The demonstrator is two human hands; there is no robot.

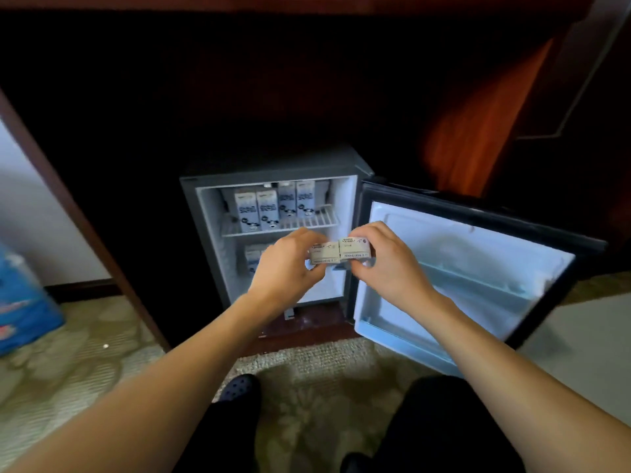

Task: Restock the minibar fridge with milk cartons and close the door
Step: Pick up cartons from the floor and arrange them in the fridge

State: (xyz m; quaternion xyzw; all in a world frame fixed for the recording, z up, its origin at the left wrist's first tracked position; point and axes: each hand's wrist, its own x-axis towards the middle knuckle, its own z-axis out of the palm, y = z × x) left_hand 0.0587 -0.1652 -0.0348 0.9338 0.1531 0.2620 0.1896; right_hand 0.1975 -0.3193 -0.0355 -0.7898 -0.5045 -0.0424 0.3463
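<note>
Head view, the only one supplied. The person crouched before the small grey minibar fridge [273, 179], its white-lined door [461, 268] swung fully open to the right. The left hand [285, 268] was closed around one pale rectangular milk carton [323, 253]; the right hand [389, 264] gripped a second carton [355, 248]. The two cartons touched end to end, held in front of the lower compartment and not yet inside it.

Risks, as judged: each carton was pinched by fingertips only, so a loosened grip could drop one onto the patterned carpet [307, 387]. Pushed in carelessly, either could topple the carton [253, 259] already standing below. The door would not shut if a carton stood proud of the opening.

Count: four upright cartons on the white wire shelf [317, 221]; at least one on the lower level, though the hands hid the rest; two in hand. One blue plastic package [24, 302] stood at the left.
</note>
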